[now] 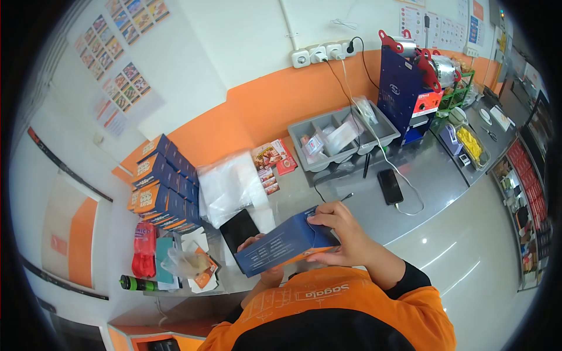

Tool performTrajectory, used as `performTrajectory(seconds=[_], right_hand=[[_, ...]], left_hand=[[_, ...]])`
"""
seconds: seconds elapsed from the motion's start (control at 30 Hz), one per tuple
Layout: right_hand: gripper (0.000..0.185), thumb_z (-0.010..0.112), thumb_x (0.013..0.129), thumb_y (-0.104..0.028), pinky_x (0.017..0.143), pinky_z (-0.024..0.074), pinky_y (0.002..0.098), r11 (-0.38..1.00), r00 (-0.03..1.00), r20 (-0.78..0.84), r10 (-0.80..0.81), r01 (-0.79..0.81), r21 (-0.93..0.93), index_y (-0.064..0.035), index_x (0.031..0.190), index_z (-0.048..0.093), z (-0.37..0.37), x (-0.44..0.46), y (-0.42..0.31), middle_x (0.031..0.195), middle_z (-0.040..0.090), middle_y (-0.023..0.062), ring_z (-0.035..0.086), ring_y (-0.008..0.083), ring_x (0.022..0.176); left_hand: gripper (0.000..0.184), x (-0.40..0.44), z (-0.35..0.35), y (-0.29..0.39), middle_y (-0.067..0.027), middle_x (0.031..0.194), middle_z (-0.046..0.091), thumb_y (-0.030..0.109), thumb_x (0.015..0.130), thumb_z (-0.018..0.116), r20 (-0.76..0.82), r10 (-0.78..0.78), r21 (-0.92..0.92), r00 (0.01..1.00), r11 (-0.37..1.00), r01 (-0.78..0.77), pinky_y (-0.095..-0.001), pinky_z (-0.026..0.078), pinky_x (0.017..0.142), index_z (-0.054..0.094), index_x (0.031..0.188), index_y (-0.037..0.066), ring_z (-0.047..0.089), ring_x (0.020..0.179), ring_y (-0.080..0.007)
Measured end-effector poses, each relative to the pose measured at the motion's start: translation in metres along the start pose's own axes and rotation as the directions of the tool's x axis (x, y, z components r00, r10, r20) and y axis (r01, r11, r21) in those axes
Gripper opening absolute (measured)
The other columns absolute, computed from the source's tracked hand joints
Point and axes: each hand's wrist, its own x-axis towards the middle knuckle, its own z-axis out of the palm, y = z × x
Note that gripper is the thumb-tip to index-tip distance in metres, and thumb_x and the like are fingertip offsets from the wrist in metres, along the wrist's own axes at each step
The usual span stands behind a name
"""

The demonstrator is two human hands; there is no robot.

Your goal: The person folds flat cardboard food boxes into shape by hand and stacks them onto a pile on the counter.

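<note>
A blue cardboard box (281, 243) with an orange side and white print is held tilted in front of my chest, above the counter's front edge. My right hand (344, 235) grips its right end, thumb below and fingers on the upper edge. My left hand (271, 276) holds the left part from beneath, its fingertips showing over the far edge; most of that hand is hidden by the box. Just behind the box lies a black tablet-like device (239, 229), partly covered. Clear plastic bags (229, 186) are piled beyond it.
Stacked blue-orange boxes (165, 184) stand at the left. A grey divided tray (316, 164), a charging phone (390, 186) and a blue machine (404, 93) are to the right. A green-black bottle (138, 284) lies at the left edge.
</note>
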Motion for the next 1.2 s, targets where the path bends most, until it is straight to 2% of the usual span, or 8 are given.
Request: performTrajectory(seconds=[0.17, 0.47, 0.57, 0.67, 0.77, 0.87, 1.03, 1.2], right_hand=[[0.077, 0.094, 0.064, -0.034, 0.087, 0.0489, 0.0426, 0.999, 1.000, 0.011, -0.008, 0.007, 0.033, -0.0046, 0.125, 0.057, -0.008, -0.006, -0.004, 0.109, 0.055, 0.0165, 0.057, 0.0347, 0.103], [0.066, 0.097, 0.061, -0.033, 0.073, 0.0525, 0.0337, 0.996, 0.993, -0.079, 0.085, -0.087, -0.014, 0.0009, 0.109, 0.065, -0.009, -0.028, -0.005, 0.103, 0.054, 0.0142, 0.061, 0.0281, 0.090], [0.065, 0.089, 0.072, -0.041, 0.084, 0.0515, 0.0386, 0.984, 0.984, -0.121, 0.134, -0.147, -0.103, 0.0007, 0.116, 0.064, -0.005, -0.034, -0.007, 0.108, 0.055, 0.0157, 0.060, 0.0310, 0.099], [0.077, 0.074, 0.084, -0.051, 0.098, 0.0446, 0.0463, 0.864, 0.997, -0.073, -0.033, -0.009, -0.504, 0.0036, 0.135, 0.054, -0.008, -0.029, -0.005, 0.118, 0.055, 0.0211, 0.056, 0.0373, 0.110], [0.089, 0.060, 0.092, -0.055, 0.107, 0.0360, 0.0515, 0.990, 0.995, 0.020, 0.101, -0.098, -0.105, 0.0076, 0.150, 0.032, 0.001, -0.035, 0.010, 0.130, 0.050, 0.0272, 0.050, 0.0435, 0.120], [0.098, 0.060, 0.094, -0.051, 0.107, 0.0367, 0.0513, 0.965, 0.970, 0.108, 0.219, -0.199, -0.170, 0.0097, 0.155, 0.015, 0.000, -0.046, 0.020, 0.135, 0.046, 0.0301, 0.049, 0.0465, 0.121], [0.104, 0.069, 0.089, -0.042, 0.106, 0.0392, 0.0484, 0.937, 0.937, 0.001, 0.349, -0.349, -0.020, 0.0087, 0.156, 0.009, 0.021, -0.064, 0.033, 0.134, 0.047, 0.0295, 0.051, 0.0449, 0.119], [0.107, 0.078, 0.083, -0.024, 0.102, 0.0430, 0.0445, 0.963, 0.958, -0.100, 0.267, -0.261, 0.068, 0.0071, 0.157, 0.007, 0.050, -0.081, 0.058, 0.134, 0.044, 0.0244, 0.054, 0.0363, 0.116]], left_hand=[[0.071, 0.005, 0.017, 0.014, -0.0083, 0.130, 0.047, 0.036, 0.091, 0.076, -0.053, 0.019, -0.172, 0.998, 0.985, -0.027, -0.0402, 0.046, 0.103, 0.031, 0.142, 0.013, 0.049, 0.125, -0.0276], [0.075, 0.008, 0.021, 0.019, -0.0081, 0.130, 0.048, 0.033, 0.089, 0.078, -0.035, 0.100, -0.043, 0.994, 0.994, -0.101, -0.0413, 0.047, 0.102, 0.030, 0.143, 0.016, 0.049, 0.123, -0.0270], [0.077, 0.002, 0.007, 0.007, -0.0105, 0.132, 0.046, 0.039, 0.090, 0.077, 0.059, 0.086, -0.047, 0.995, 0.995, -0.083, -0.0407, 0.047, 0.101, 0.029, 0.143, 0.010, 0.049, 0.124, -0.0259], [0.081, 0.001, 0.000, 0.007, -0.0145, 0.138, 0.042, 0.049, 0.094, 0.068, 0.177, 0.062, 0.116, 0.982, 0.990, -0.083, -0.0397, 0.045, 0.104, 0.026, 0.146, 0.004, 0.047, 0.128, -0.0246], [0.079, 0.001, -0.001, 0.012, -0.0162, 0.142, 0.039, 0.049, 0.097, 0.062, 0.252, -0.028, 0.258, 0.967, 0.965, -0.039, -0.0383, 0.043, 0.106, 0.026, 0.148, 0.001, 0.045, 0.130, -0.0232], [0.074, 0.013, 0.006, 0.020, -0.0167, 0.144, 0.038, 0.044, 0.100, 0.058, 0.255, -0.136, 0.308, 0.957, 0.950, 0.052, -0.0368, 0.041, 0.108, 0.026, 0.149, -0.001, 0.044, 0.132, -0.0218], [0.065, 0.033, 0.013, 0.043, -0.0175, 0.148, 0.035, 0.035, 0.104, 0.052, 0.198, -0.315, 0.285, 0.928, 0.925, 0.253, -0.0343, 0.037, 0.111, 0.028, 0.150, -0.005, 0.042, 0.135, -0.0195], [0.051, 0.046, -0.001, 0.055, -0.0116, 0.125, 0.056, 0.013, 0.096, 0.067, 0.148, -0.458, 0.216, 0.876, 0.880, 0.424, -0.0304, 0.046, 0.100, 0.044, 0.138, -0.005, 0.057, 0.115, -0.0158]])
